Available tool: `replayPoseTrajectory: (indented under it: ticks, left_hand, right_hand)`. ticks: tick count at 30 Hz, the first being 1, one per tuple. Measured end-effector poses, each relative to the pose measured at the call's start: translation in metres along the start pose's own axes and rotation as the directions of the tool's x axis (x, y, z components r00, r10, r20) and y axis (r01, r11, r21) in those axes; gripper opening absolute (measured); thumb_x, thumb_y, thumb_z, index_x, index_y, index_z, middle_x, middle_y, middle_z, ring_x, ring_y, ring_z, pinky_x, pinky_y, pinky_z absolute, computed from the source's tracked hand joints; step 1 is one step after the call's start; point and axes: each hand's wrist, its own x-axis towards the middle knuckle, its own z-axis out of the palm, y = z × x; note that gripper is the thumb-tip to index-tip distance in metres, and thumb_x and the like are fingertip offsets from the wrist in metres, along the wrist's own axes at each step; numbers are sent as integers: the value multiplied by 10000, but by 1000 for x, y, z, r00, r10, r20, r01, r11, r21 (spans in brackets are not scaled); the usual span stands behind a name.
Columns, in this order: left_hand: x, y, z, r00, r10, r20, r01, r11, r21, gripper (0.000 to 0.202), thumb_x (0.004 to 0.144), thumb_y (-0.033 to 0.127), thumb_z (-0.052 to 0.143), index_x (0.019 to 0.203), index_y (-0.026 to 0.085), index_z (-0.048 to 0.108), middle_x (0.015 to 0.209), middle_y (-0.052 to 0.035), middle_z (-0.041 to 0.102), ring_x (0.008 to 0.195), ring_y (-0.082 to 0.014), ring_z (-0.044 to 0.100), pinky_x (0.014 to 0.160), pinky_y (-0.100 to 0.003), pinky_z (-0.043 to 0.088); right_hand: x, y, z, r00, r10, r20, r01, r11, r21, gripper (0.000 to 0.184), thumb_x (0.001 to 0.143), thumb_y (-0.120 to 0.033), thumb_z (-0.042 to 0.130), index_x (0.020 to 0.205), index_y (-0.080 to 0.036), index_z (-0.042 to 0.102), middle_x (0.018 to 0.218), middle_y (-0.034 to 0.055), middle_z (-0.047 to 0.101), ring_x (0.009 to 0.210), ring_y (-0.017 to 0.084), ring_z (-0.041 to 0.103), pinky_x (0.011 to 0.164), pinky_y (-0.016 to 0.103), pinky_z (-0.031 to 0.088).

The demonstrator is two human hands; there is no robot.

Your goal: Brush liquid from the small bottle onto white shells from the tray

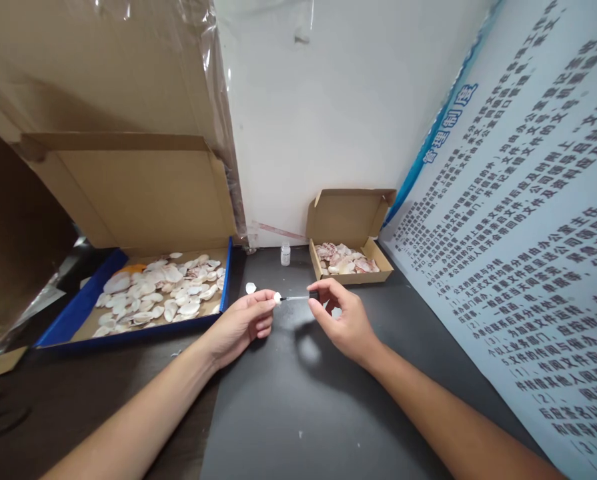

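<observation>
The fingertips of the left hand (243,323) are pinching a small white shell piece (277,298), holding it up above the dark grey tabletop (298,413). The right hand (345,320) is gripping the black cap end of a thin applicator brush (298,297) between thumb and forefinger. The brush is lying almost level, its long axis running left to right, and its tip is pointing straight at the shell and appearing to touch it. So the shell is sitting just left of the right-hand fingers, a brush-length off, and right at the left hand's own fingertips; the left hand is the nearer one.

Outward from the hands, a second small white shell (251,288) is lying on the tabletop just beyond the left hand. A small white bottle (285,254) is standing upright further back, near the wall. To its right a small open cardboard box of pinkish shells (351,260) is resting, and to the left a wide blue-edged cardboard tray of pale shells (158,293) is spreading out. A printed poster with blue text (528,233) is leaning along the right side.
</observation>
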Motion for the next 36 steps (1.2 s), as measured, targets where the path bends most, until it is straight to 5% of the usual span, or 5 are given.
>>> replayPoseTrajectory:
  ticks: [36]
  left_hand:
    - [0,-7,1,997,14,81,-32,974,225,311,806,458,635,877,183,507,640,67,317,531,-40,254,498,-177,295]
  right_hand:
    - [1,2,0,999,24,32,-26,998,56,152,833,-289,583,939,-184,610,667,-18,526,590,116,507,562,238,429]
